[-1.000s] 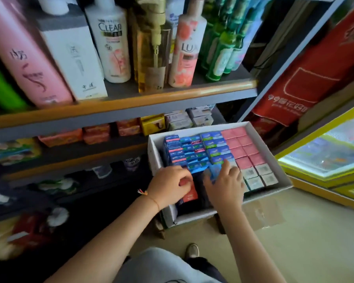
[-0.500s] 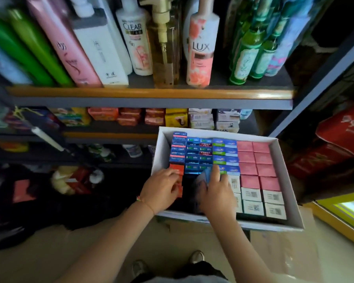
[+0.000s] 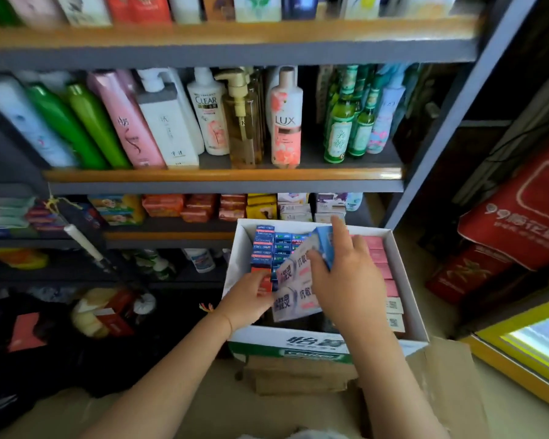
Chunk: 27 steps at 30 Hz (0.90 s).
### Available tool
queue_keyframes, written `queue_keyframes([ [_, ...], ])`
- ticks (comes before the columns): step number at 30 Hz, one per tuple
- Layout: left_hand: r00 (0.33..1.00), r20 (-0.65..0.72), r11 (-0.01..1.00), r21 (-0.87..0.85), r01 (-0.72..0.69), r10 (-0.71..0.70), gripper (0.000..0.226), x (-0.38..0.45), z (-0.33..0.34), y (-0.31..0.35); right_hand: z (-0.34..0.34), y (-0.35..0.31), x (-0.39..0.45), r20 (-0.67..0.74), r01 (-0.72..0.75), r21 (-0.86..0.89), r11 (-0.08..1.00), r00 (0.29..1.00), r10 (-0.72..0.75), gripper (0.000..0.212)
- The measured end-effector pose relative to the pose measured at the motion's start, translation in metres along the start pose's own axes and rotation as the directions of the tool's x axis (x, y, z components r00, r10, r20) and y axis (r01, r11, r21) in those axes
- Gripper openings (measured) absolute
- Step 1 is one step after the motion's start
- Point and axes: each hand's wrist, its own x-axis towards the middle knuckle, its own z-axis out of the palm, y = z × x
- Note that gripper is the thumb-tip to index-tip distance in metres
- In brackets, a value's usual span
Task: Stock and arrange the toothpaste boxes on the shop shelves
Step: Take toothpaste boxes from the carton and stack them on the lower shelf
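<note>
Right hand (image 3: 346, 274): fingers curled round pale-blue toothpaste boxes (image 3: 295, 280) half-lifted from white carton (image 3: 406, 280); left hand (image 3: 251, 299) pinches red box (image 3: 264, 282). Risk: bundle fans out, slips

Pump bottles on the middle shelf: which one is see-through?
The amber pump bottle, between the white CLEAR bottle and the pink LUX bottle. Its liquid shows through; the white square pump bottle is opaque.

Dim, motion-blurred, wide-angle bowed edges, daylight right.
</note>
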Motion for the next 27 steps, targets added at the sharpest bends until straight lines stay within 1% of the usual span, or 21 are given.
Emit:
queue_keyframes([
  [2, 0.991, -0.112, 0.975, -0.216, 0.053, -0.079, 0.018, -0.001, -0.002, 0.01, -0.014, -0.007, -0.004, -0.07, 0.032, 0.075, 0.997, 0.997, -0.027, 0.065],
  [3, 0.976, -0.153, 0.936, -0.34, 0.094, -0.153, 0.013, 0.001, -0.005, 0.014, -0.021, -0.009, -0.005, -0.106, 0.049, 0.117, 0.992, 0.994, -0.036, 0.064],
  [4, 0.962, -0.15, 0.876, -0.462, 0.138, -0.23, 0.015, 0.003, -0.008, 0.018, -0.026, -0.011, -0.006, -0.137, 0.062, 0.162, 0.985, 0.99, -0.04, 0.063],
  [5, 0.952, -0.132, 0.812, -0.562, 0.158, -0.277, 0.021, 0.003, -0.011, 0.022, -0.029, -0.013, -0.007, -0.154, 0.068, 0.211, 0.975, 0.987, -0.035, 0.062],
  [7, 0.94, -0.091, 0.688, -0.705, 0.173, -0.33, 0.032, -0.008, -0.02, 0.032, -0.033, -0.017, -0.01, -0.154, 0.058, 0.33, 0.942, 0.988, -0.007, 0.06],
  [9, 0.945, -0.068, 0.583, -0.8, 0.14, -0.32, 0.038, -0.018, -0.029, 0.028, -0.03, -0.022, -0.015, -0.125, 0.045, 0.416, 0.908, 0.992, 0.008, 0.058],
  [11, 0.96, -0.007, 0.485, -0.864, 0.134, -0.279, 0.043, -0.031, -0.04, 0.013, -0.022, -0.03, -0.021, -0.074, 0.024, 0.468, 0.883, 0.997, 0.013, 0.057],
  [12, 0.966, 0.002, 0.464, -0.877, 0.126, -0.259, 0.043, -0.04, -0.047, 0.002, -0.015, -0.035, -0.024, -0.045, 0.005, 0.493, 0.87, 0.999, 0.02, 0.057],
  [15, 0.956, 0.014, 0.398, -0.907, 0.135, -0.292, 0.047, -0.067, -0.069, -0.033, 0.004, -0.058, -0.033, 0.055, -0.07, 0.581, 0.811, 0.997, 0.047, 0.052],
  [19, 0.941, -0.05, 0.343, -0.937, 0.072, -0.334, 0.051, -0.12, -0.117, -0.088, 0.041, -0.117, -0.051, 0.192, -0.161, 0.62, 0.768, 0.98, 0.05, 0.048],
  [21, 0.915, -0.135, 0.356, -0.934, 0.01, -0.38, 0.039, -0.152, -0.149, -0.122, 0.068, -0.157, -0.066, 0.238, -0.167, 0.618, 0.768, 0.971, 0.02, 0.046],
  [23, 0.866, -0.237, 0.398, -0.916, -0.048, -0.44, 0.033, -0.189, -0.185, -0.158, 0.099, -0.202, -0.084, 0.283, -0.167, 0.626, 0.762, 0.959, -0.022, 0.046],
  [25, 0.81, -0.324, 0.436, -0.895, -0.095, -0.488, 0.034, -0.226, -0.221, -0.196, 0.131, -0.25, -0.104, 0.314, -0.158, 0.642, 0.75, 0.947, -0.07, 0.042],
  [27, 0.765, -0.396, 0.454, -0.878, -0.153, -0.508, 0.034, -0.262, -0.256, -0.232, 0.163, -0.297, -0.123, 0.335, -0.143, 0.661, 0.737, 0.934, -0.12, 0.038],
])
